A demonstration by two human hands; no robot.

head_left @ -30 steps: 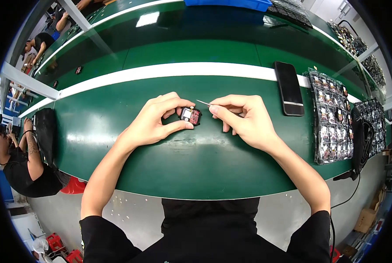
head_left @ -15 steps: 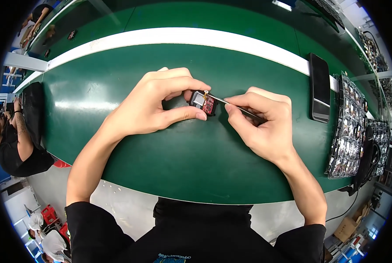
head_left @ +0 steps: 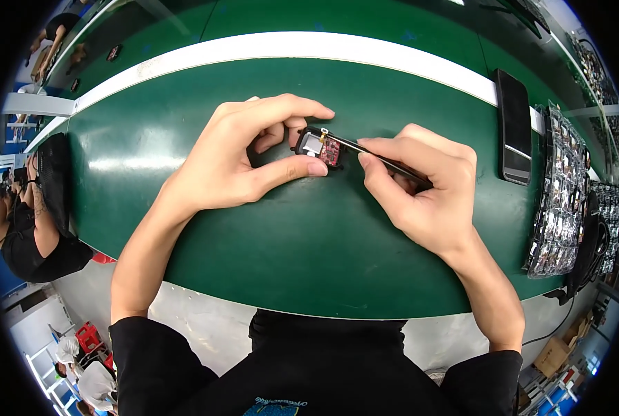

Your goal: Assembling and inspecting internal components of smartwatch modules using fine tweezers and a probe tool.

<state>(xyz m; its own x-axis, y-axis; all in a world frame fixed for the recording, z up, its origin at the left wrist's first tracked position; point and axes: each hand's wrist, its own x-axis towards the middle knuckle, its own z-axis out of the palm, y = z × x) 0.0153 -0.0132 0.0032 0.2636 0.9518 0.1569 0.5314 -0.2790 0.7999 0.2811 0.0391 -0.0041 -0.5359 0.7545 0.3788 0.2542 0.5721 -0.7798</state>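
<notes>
A small black smartwatch case (head_left: 301,146), its inside exposed, sits between the thumb and bent fingers of my left hand (head_left: 243,156). My left index finger stretches above the case without touching it. Inside are a silver-grey block (head_left: 313,145) and a red circuit board (head_left: 331,151), with a small gold and white flex piece (head_left: 324,134) at the upper edge. My right hand (head_left: 423,180) pinches slim dark tweezers (head_left: 385,160), their tips at the case's upper edge beside the flex piece. The tips are too small to show whether they grip anything.
The green table (head_left: 309,249) has a white bar (head_left: 309,45) across its far side. At right lie a black phone (head_left: 514,132), sheets of clear-packed small parts (head_left: 557,201) and a black cable (head_left: 593,243). Another person (head_left: 42,236) sits at far left beside a black bag (head_left: 53,180).
My left index finger has lifted off the case's upper edge. The case and both hands appear slightly higher in the picture, and the tweezer tips remain by the flex piece.
</notes>
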